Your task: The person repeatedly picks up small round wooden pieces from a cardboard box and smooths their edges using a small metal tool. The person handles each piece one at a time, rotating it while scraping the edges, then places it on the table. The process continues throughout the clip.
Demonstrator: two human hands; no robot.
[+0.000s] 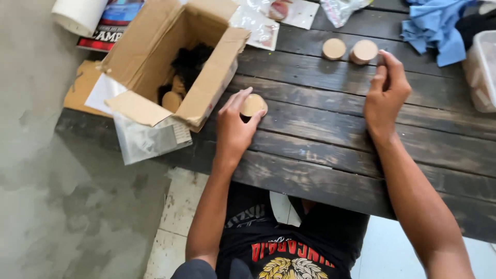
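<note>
Head view: left hand (233, 128) rests on the dark stained wooden plank table (330, 150), fingers curled round a small round light-wood disc (252, 105) lying flat on the boards just right of the open brown cardboard box (170, 57), so it's gripping that disc by the edge

Right hand (385, 93) sits further back on the table, fingers bunched loosely, fingertips just beside a thicker round wooden puck (364, 51); can't tell if it actually touches or pinches anything, thumb side is hidden

A second, thinner wooden disc (334, 49) lies just left of the puck, close to it, maybe touching

Step in hand, as I read it: round wooden pieces being laid out on the table, one under each hand. Any next move with the left disc calls for a clean edge pinch and lift, since it lies flat on rough boards with gaps

Box holds black fluffy filler (190, 62) and at least one more pale round piece (171, 101); its front flap hangs close to the left hand and would crowd a reach back in

Around: clear plastic bags (150, 139) under and behind the box, white roll (77, 15) top left, blue cloth (431, 28) and a translucent plastic tub (483, 70) top right, well apart from both hands
</note>
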